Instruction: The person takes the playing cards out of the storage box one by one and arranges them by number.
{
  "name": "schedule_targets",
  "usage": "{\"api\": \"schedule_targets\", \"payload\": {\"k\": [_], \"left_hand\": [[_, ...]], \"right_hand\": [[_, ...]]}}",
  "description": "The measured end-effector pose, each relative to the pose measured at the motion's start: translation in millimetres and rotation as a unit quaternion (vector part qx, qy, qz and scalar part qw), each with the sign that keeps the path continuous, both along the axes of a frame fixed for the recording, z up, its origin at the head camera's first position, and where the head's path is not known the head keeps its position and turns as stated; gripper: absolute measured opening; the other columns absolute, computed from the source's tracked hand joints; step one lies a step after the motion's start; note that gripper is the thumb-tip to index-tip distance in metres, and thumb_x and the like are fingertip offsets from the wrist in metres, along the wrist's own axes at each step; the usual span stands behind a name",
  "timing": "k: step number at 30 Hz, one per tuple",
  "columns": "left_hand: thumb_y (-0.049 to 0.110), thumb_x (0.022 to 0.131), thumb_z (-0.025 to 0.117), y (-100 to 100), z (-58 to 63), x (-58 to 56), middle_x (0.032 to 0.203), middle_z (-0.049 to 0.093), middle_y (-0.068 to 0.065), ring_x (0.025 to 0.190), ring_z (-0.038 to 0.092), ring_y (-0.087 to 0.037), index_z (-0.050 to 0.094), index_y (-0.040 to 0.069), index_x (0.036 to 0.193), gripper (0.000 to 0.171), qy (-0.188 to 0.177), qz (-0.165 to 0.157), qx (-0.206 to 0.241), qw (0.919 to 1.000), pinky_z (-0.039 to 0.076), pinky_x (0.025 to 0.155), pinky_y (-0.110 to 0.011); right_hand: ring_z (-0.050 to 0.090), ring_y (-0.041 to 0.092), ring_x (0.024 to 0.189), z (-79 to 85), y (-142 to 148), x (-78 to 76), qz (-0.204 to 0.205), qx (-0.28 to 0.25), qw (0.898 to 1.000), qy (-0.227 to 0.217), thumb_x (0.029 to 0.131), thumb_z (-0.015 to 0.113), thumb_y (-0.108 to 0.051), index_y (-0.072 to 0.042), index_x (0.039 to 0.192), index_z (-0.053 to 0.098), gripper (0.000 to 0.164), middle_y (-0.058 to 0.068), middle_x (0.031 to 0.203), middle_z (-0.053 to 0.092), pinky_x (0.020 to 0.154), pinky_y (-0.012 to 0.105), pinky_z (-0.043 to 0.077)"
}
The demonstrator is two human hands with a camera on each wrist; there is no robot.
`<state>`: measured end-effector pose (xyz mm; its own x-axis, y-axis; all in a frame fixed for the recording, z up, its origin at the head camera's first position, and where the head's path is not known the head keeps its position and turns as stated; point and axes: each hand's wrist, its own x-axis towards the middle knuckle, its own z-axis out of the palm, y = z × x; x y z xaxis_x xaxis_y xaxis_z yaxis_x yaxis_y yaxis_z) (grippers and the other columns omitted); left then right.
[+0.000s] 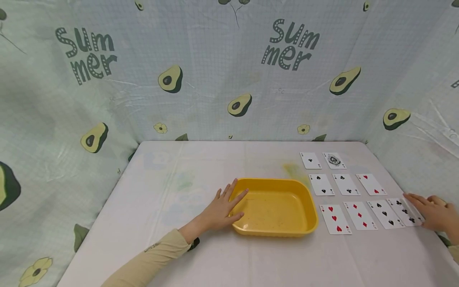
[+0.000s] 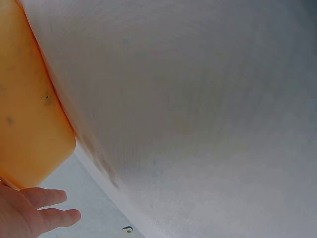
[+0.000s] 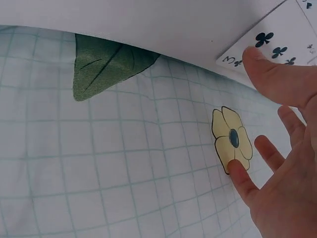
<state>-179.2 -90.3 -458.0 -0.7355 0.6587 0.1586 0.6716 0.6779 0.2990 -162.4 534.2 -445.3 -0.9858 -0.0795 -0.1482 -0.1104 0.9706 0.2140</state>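
Observation:
My left hand (image 1: 220,209) rests with spread, straight fingers on the left rim of a yellow plastic tray (image 1: 310,209). In the left wrist view, two of its fingers stick out beside the tray's orange-looking outer wall (image 2: 32,114). At the table's right edge, my right hand (image 1: 437,213) reaches over the three of clubs (image 1: 399,209). Its thumb (image 3: 267,74) overlaps that card in the right wrist view, while the other fingers extend apart beyond the table edge. Beside this card lie the three of spades (image 1: 385,214), three of diamonds (image 1: 359,216) and three of hearts (image 1: 335,219).
Behind the threes lie the two of spades (image 1: 321,185), two of clubs (image 1: 346,184) and two of hearts (image 1: 371,184). Farther back are the ace of clubs (image 1: 310,160) and ace of spades (image 1: 334,160). Avocado-print cloth (image 1: 204,52) hangs around the white table (image 1: 201,255).

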Motion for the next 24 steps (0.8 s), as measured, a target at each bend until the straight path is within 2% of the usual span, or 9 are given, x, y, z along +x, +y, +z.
{"api": "schedule_targets", "payload": {"k": [4,8,13,20,22,24], "left_hand": [[0.043,0.091,0.04,-0.4,0.9,0.1,0.15,-0.007,-0.016,0.131,0.019,-0.047,0.012,0.024,0.145,0.063,0.002,0.0,0.005,1.0,0.022,0.099,-0.063],[0.043,0.092,0.04,-1.2,1.4,0.3,0.15,-0.007,-0.016,0.132,0.017,-0.048,0.012,0.025,0.145,0.063,-0.001,0.001,0.006,1.0,0.022,0.099,-0.063],[0.045,0.092,0.038,-0.7,2.2,0.6,0.15,-0.01,-0.016,0.133,0.012,-0.047,0.007,0.026,0.145,0.064,-0.006,0.014,-0.013,0.9998,0.021,0.1,-0.062],[0.05,0.091,0.033,2.1,5.1,6.8,0.149,0.004,-0.02,0.134,0.012,-0.045,0.011,0.024,0.145,0.063,0.032,0.051,-0.041,0.9973,0.022,0.101,-0.06],[0.053,0.092,0.029,2.1,6.9,9.2,0.15,0.002,-0.019,0.135,0.01,-0.043,0.008,0.025,0.145,0.063,0.035,0.063,-0.05,0.9961,0.021,0.102,-0.059],[0.053,0.092,0.027,0.6,9.6,11.5,0.15,0.0,-0.018,0.136,0.007,-0.041,0.007,0.025,0.145,0.063,0.034,0.074,-0.04,0.9958,0.02,0.103,-0.059]], "right_hand": [[0.03,0.049,0.102,5.0,-9.0,-2.4,-0.004,-0.01,1.0,0.019,0.064,0.069,0.0,-0.009,0.142,0.002,0.104,0.025,0.125,0.032,0.077,0.068,0.029],[0.028,0.05,0.102,4.9,-25.3,-4.6,-0.011,-0.025,0.999,0.038,0.067,0.069,-0.003,-0.006,0.142,0.002,0.099,0.025,0.125,0.03,0.077,0.067,0.029],[0.027,0.048,0.103,7.2,-49.1,-8.5,0.013,-0.054,0.997,0.056,0.074,0.063,-0.007,-0.007,0.142,0.001,0.093,0.024,0.125,0.031,0.075,0.066,0.029],[0.029,0.048,0.103,18.1,-89.3,-15.1,0.057,-0.104,0.991,0.065,0.078,0.061,-0.013,-0.003,0.14,0.016,0.078,0.027,0.123,0.037,0.072,0.063,0.031],[0.031,0.047,0.103,20.8,-102.2,-17.0,0.069,-0.111,0.988,0.078,0.078,0.061,-0.015,-0.003,0.14,0.018,0.076,0.027,0.122,0.04,0.073,0.063,0.031],[0.032,0.046,0.103,23.2,-114.9,-19.2,0.077,-0.116,0.986,0.088,0.079,0.061,-0.015,-0.005,0.14,0.019,0.075,0.027,0.122,0.041,0.073,0.061,0.032]]}}
